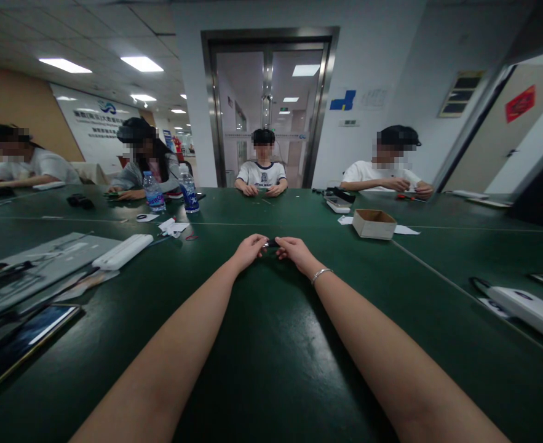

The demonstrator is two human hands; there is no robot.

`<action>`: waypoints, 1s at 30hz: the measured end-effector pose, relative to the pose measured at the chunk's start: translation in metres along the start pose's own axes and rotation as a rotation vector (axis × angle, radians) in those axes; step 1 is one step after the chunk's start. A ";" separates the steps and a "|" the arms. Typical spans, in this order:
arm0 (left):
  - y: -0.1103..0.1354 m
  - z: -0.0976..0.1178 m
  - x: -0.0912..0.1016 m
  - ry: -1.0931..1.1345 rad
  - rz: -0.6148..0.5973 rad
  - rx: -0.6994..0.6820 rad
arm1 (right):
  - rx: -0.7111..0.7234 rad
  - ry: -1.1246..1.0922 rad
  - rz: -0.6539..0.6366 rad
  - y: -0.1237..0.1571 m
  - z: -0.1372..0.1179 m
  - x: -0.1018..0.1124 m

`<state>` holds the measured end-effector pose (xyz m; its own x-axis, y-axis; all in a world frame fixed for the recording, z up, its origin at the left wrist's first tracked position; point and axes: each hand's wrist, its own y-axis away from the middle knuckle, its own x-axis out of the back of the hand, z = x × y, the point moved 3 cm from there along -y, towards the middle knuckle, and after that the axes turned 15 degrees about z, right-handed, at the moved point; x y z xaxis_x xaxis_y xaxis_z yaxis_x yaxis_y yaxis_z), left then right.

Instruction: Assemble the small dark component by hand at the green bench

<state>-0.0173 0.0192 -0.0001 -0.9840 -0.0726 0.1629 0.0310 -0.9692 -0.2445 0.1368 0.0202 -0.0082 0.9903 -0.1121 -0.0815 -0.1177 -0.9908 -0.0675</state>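
Both my arms stretch out over the dark green table (271,344). My left hand (249,250) and my right hand (295,251) meet at the middle of the table with fingers curled. Between their fingertips they pinch a small dark object (271,244), too small to name. A thin silver bracelet (321,274) circles my right wrist.
A small cardboard box (373,223) stands right of my hands. A white case (122,251), a grey mat (31,271) and a phone (22,341) lie on the left. Another white case (529,311) lies at the right. Two water bottles (189,192) stand farther back. Several people sit around the table.
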 end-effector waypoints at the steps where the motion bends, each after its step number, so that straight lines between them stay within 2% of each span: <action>1: 0.001 0.001 0.000 -0.003 0.004 0.001 | -0.002 0.003 0.002 0.000 0.000 0.000; 30: -0.001 -0.005 -0.003 0.017 -0.091 -0.028 | 0.036 0.053 -0.015 0.002 -0.001 -0.002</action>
<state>-0.0156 0.0212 -0.0047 -0.9853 0.0195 0.1699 -0.0634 -0.9645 -0.2565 0.1351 0.0185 -0.0068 0.9944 -0.1019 -0.0270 -0.1042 -0.9891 -0.1042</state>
